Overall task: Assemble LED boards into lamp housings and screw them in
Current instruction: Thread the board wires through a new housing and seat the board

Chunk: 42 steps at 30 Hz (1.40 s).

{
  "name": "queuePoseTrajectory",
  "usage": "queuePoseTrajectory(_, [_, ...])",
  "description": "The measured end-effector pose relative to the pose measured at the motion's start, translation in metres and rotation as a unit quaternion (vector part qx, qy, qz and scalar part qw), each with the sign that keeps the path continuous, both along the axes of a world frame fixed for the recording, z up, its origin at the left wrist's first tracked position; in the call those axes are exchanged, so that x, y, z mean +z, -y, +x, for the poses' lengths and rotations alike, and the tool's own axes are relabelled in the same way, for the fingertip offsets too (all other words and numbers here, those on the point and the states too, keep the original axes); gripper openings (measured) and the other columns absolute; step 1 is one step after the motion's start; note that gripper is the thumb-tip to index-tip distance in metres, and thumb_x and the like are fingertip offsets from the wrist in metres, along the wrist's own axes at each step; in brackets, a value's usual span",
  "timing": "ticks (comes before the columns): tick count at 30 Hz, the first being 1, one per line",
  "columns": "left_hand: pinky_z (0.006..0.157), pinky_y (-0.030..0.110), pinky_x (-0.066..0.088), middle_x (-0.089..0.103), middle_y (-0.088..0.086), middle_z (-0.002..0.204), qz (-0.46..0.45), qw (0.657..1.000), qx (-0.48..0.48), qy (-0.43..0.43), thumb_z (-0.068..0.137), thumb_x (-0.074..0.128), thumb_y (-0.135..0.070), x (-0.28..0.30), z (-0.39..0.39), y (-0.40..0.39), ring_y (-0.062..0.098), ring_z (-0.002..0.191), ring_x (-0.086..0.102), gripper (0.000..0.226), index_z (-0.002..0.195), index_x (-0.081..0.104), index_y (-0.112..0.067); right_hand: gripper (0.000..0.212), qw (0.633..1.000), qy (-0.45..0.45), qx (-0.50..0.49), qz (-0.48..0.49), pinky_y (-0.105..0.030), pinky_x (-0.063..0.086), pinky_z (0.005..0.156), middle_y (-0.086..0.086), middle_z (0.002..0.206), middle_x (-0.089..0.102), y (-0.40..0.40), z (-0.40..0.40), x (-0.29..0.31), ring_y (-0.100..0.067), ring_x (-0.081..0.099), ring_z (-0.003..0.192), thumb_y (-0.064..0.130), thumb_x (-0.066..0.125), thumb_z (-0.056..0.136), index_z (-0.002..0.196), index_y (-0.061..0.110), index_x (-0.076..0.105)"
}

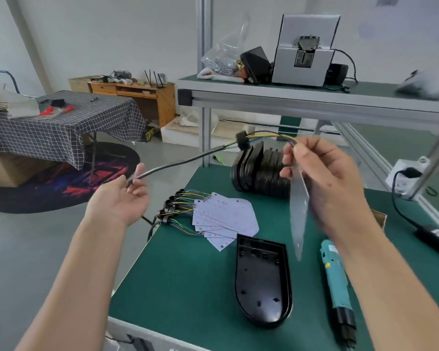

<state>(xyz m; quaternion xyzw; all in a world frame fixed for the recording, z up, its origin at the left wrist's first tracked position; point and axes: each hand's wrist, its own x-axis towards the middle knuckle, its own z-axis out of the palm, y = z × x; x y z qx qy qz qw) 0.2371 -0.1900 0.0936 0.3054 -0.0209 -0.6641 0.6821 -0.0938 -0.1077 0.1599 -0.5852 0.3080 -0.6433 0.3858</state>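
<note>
left hand (122, 198) pinches 1 cable (178, 162) | right hand (322, 178) grips 1 board (299, 214) | 1 housing (262, 282) near | 1 screwdriver (336, 282) right | board pile (223, 219) left, count unclear

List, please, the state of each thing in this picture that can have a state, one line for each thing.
LED board: held up edge-on, off the table
cable: stretched between both hands
left hand: fingers pinch the cable end
right hand: fingers grip the board's top
lamp housing: lying open side up, no board inside
electric screwdriver: lying on the table, untouched
spare boards: fanned in a pile
</note>
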Motion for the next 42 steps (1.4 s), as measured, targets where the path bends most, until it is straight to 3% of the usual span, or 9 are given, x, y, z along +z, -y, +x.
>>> queuePoseTrajectory(4, [0.040,0.013,0.031,0.078,0.007,0.084,0.050,0.999,-0.016,0.013,0.107,0.047,-0.006,-0.008,-0.015,0.005,0.007,0.042,0.049,0.018,0.123,0.051,-0.010,0.012,0.994,0.098,-0.046,-0.009,-0.030,0.049,0.074,-0.004,0.093,0.066,-0.024,-0.025,0.010,-0.020,0.056,0.085,0.009,0.055,0.101,0.093,0.012,0.062])
queuePoseTrajectory(7, [0.039,0.015,0.026,0.072,-0.005,0.072,0.087,0.996,-0.007,0.014,0.105,0.053,-0.015,-0.020,-0.008,0.011,0.004,0.039,0.042,0.011,0.114,0.060,-0.015,0.013,0.992,0.119,-0.044,-0.029,-0.030,0.050,0.075,-0.005,0.094,0.066,-0.037,-0.038,0.019,-0.022,0.056,0.088,0.007,0.054,0.102,0.094,0.013,0.063])
queuePoseTrajectory(14, [0.036,0.019,0.013,0.046,-0.012,0.050,0.196,0.980,-0.041,0.014,0.109,0.041,-0.020,-0.080,0.036,0.026,0.003,0.035,0.028,0.038,0.075,0.056,-0.023,0.014,0.994,-0.080,-0.055,0.057,-0.034,0.050,0.084,-0.003,0.091,0.067,-0.031,-0.036,-0.010,-0.018,0.059,0.087,0.008,0.057,0.104,0.094,0.012,0.066])
queuePoseTrajectory(20, [0.033,0.015,0.018,0.062,-0.006,0.080,0.260,0.965,-0.018,0.022,0.105,0.035,-0.008,-0.127,0.049,0.012,0.001,0.039,0.036,0.029,0.086,0.056,-0.011,0.019,0.989,-0.135,-0.026,0.060,-0.020,0.046,0.070,-0.008,0.082,0.061,-0.018,-0.011,-0.031,-0.014,0.052,0.074,0.027,0.060,0.097,0.099,0.009,0.066])
queuePoseTrajectory(24, [0.039,0.013,0.028,0.068,-0.007,0.067,0.110,0.988,0.102,0.045,0.108,0.034,-0.011,-0.101,0.055,0.012,0.001,0.037,0.045,0.021,0.095,0.051,-0.014,0.014,0.995,-0.075,-0.022,0.066,-0.026,0.048,0.074,0.003,0.086,0.066,-0.005,0.002,-0.033,-0.013,0.054,0.079,0.028,0.060,0.094,0.094,0.016,0.067])
queuePoseTrajectory(28, [0.047,0.012,0.037,0.070,-0.009,0.073,-0.054,0.981,0.063,0.174,0.104,0.037,-0.012,-0.046,0.043,-0.003,0.001,0.051,0.057,0.022,0.098,0.059,-0.013,0.012,0.993,-0.038,-0.084,0.075,-0.029,0.047,0.075,0.005,0.080,0.068,0.007,0.003,-0.042,-0.010,0.057,0.076,0.026,0.060,0.097,0.091,0.018,0.066])
queuePoseTrajectory(31, [0.058,0.012,0.051,0.077,-0.003,0.080,-0.117,0.961,0.042,0.249,0.104,0.042,-0.013,-0.007,0.024,-0.018,0.007,0.068,0.071,0.025,0.108,0.066,-0.010,0.016,0.988,-0.071,-0.106,0.089,-0.013,0.045,0.058,0.004,0.061,0.065,0.010,0.008,-0.051,-0.002,0.056,0.055,0.015,0.056,0.105,0.094,0.005,0.064])
queuePoseTrajectory(36, [0.085,0.034,0.062,0.078,0.020,0.094,-0.221,0.909,0.039,0.352,0.094,0.048,-0.005,0.032,-0.021,-0.039,0.032,0.088,0.076,0.034,0.121,0.069,-0.001,0.017,0.975,-0.123,-0.123,0.137,-0.018,0.037,0.050,0.005,0.059,0.055,0.014,0.026,-0.063,-0.009,0.044,0.051,0.019,0.060,0.103,0.092,0.007,0.065])
queuePoseTrajectory(42, [0.075,0.027,0.058,0.078,0.018,0.094,-0.313,0.851,0.039,0.419,0.093,0.055,-0.012,0.033,-0.078,-0.065,0.030,0.084,0.074,0.032,0.122,0.067,-0.012,0.011,0.977,-0.116,-0.094,0.153,-0.012,0.040,0.050,-0.003,0.079,0.074,0.013,0.050,-0.057,0.000,0.049,0.050,0.016,0.060,0.103,0.094,0.014,0.066])
